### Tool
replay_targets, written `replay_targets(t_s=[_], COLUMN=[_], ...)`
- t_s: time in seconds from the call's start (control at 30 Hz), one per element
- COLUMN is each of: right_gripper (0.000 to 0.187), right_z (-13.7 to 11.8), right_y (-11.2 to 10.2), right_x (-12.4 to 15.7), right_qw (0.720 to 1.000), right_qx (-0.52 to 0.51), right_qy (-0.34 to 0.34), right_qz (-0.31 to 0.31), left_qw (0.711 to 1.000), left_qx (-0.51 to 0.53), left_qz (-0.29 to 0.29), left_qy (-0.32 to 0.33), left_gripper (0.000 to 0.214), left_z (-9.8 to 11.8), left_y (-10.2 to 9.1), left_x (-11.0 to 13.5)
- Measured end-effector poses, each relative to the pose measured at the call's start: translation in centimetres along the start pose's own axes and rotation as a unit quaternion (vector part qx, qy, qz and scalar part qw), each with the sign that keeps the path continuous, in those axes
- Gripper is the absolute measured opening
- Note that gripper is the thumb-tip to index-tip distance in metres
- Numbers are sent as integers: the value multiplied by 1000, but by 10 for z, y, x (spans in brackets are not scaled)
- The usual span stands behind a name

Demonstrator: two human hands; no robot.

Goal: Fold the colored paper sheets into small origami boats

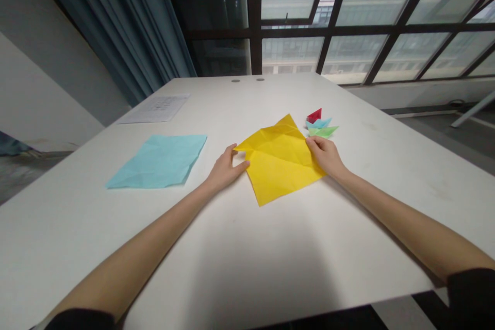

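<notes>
A creased sheet of yellow paper [282,160] lies between my hands, turned so its corners point up and down, with its upper part lifted along creases. My left hand [227,167] is at its left corner, thumb and fingers apart around the edge. On the right edge my right hand [326,154] pinches the paper, thumb on top. Just beyond that hand sit small folded paper boats: a red one [314,116], a light blue one [319,123] and a green one [324,132].
Light blue paper sheets [160,161] rest to the left on the white table [247,252]. A printed page [154,109] lies farther back at the left. The table's far edge meets the windows, with a blue curtain [127,20] at the left.
</notes>
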State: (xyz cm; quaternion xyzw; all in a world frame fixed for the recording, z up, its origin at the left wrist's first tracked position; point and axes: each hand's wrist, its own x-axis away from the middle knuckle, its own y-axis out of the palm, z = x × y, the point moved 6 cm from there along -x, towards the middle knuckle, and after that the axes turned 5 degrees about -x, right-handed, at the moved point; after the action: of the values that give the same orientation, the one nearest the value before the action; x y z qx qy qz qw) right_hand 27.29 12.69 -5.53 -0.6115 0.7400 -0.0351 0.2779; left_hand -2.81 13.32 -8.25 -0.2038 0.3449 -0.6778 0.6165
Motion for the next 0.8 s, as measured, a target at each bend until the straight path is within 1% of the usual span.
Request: replay_targets(t_s=[0.07, 0.13, 0.27, 0.33, 0.37, 0.43, 0.5, 0.57, 0.63, 0.73, 0.8], right_gripper=[37, 36, 35, 36, 36, 36, 35, 35, 35, 38, 45], right_z=[14, 22, 21, 19, 18, 15, 13, 12, 10, 5, 1], right_y=[2, 6, 12, 15, 17, 21, 25, 27, 28, 25, 25], right_x=[-2, -2, 1, 4, 5, 7, 10, 12, 12, 12, 12], right_qw=[998, 992, 980, 971, 966, 954, 944, 940, 943, 954, 960], right_qx=[-53, -100, -167, -201, -218, -252, -279, -291, -284, -268, -257], right_qy=[45, 75, 108, 129, 140, 159, 171, 176, 167, 132, 104], right_qz=[-2, -7, -11, -13, -13, -20, -32, -39, -33, -24, -42], left_qw=[999, 995, 985, 980, 975, 961, 944, 927, 916, 913, 915], left_qx=[48, 99, 170, 198, 220, 273, 325, 364, 389, 396, 391], left_qz=[9, 9, 5, -6, -15, -36, -57, -69, -70, -57, -48], left_qy=[-18, -14, 20, 29, 26, 4, -30, -56, -69, -82, -91], left_gripper=[79, 83, 86, 78, 71, 54, 43, 42, 45, 45, 42], left_z=[-3, 0, 15, 23, 26, 31, 32, 33, 33, 33, 33], left_y=[1, 1, -1, 1, 3, 8, 14, 18, 19, 16, 13], left_x=[0, 2, 6, 7, 7, 8, 11, 13, 15, 15, 15])
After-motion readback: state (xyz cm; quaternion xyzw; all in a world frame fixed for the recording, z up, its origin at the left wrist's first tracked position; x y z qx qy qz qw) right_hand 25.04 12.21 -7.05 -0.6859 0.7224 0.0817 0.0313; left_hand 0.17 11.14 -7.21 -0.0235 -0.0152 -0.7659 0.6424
